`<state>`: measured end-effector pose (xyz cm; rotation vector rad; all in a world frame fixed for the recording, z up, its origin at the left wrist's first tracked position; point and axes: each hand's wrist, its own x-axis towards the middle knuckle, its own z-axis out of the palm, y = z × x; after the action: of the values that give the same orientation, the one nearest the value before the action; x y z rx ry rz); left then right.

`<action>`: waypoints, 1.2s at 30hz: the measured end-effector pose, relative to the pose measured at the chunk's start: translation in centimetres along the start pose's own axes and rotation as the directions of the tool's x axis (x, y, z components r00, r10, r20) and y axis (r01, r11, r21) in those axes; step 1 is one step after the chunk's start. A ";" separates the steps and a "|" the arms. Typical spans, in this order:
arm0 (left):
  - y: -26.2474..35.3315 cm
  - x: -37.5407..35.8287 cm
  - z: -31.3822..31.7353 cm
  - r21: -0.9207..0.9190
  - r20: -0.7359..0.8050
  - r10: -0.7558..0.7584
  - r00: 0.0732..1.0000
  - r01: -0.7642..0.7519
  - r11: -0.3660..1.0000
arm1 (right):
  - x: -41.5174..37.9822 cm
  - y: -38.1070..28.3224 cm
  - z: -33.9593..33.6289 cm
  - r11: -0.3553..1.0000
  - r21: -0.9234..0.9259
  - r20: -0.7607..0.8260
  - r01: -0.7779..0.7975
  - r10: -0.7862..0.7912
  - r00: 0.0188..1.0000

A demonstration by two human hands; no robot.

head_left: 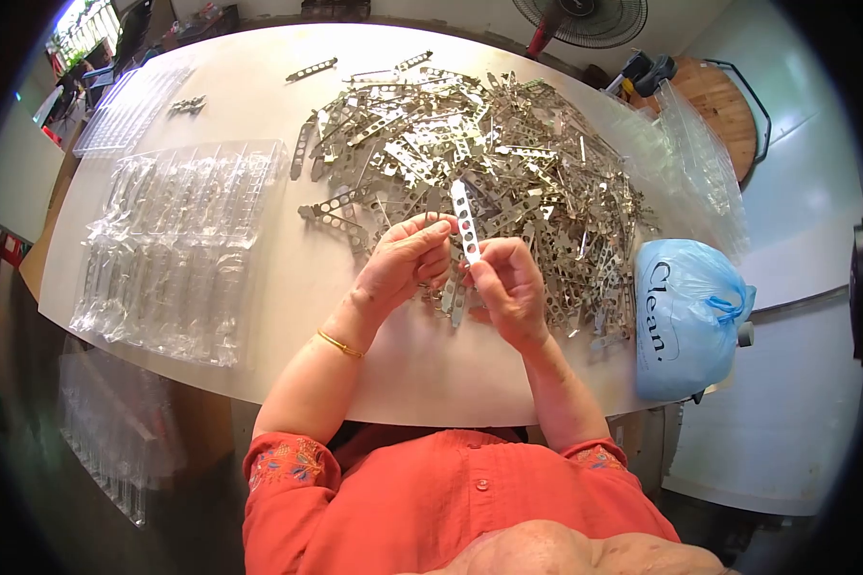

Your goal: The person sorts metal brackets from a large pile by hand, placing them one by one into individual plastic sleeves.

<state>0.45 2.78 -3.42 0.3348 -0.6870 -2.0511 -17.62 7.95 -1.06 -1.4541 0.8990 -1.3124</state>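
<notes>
While the red shirt [431, 498] filled the near side, both forearms reached over the pale table [288, 335], and there it was: the right hand [511, 287] had thumb and finger pinched on the lower end of a metal strip [464, 219], holed along its length, shining between the two hands! The left hand [403, 259] hung right alongside, fingers bunched; whether they gripped anything, I couldn't tell. Off to the right sat a blue bag [686, 331]; to the left, clear plastic trays [173, 254]. Beyond the hands sprawled a glinting heap [547, 163] of similar strips, and past the table's far edge stood a black fan [599, 21].
</notes>
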 end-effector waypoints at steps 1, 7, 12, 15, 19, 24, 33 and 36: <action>-0.1 0.1 -0.1 0.009 0.010 -0.002 1.000 0.002 1.000 | -0.5 0.2 0.3 0.999 0.007 -0.007 -0.044 0.044 0.999; 0.0 0.0 0.1 0.071 -0.062 -0.035 0.997 0.039 0.997 | -1.1 1.2 0.7 0.991 0.099 0.067 -0.088 0.082 0.994; 0.0 -0.1 0.0 0.064 -0.066 -0.053 0.996 0.057 0.996 | -1.3 1.6 0.7 0.977 0.154 0.066 -0.147 0.139 0.988; -0.2 0.1 0.0 0.066 -0.049 -0.054 0.997 0.058 0.996 | -1.5 1.7 0.5 0.970 0.171 0.063 -0.172 0.163 0.985; -0.2 0.1 0.0 0.082 -0.029 -0.051 0.998 0.053 0.995 | -1.7 1.0 0.5 0.955 0.209 0.059 -0.209 0.201 0.978; -0.5 0.0 0.4 0.076 -0.075 -0.037 0.996 0.043 0.996 | -2.1 1.8 1.3 0.988 -0.122 -0.117 0.091 -0.105 0.988; -1.0 0.2 0.3 0.098 -0.038 -0.019 0.999 0.023 0.995 | -1.5 1.4 0.7 0.546 -0.632 0.260 0.550 -0.519 0.814; -1.1 0.2 0.4 0.116 -0.068 -0.015 0.998 0.023 0.993 | -1.5 1.5 0.5 0.543 -0.614 0.328 0.573 -0.484 0.811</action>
<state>-0.56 3.21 -3.76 0.4767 -0.7671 -2.0124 -17.23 9.07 -2.95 -2.5481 0.9521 -1.3395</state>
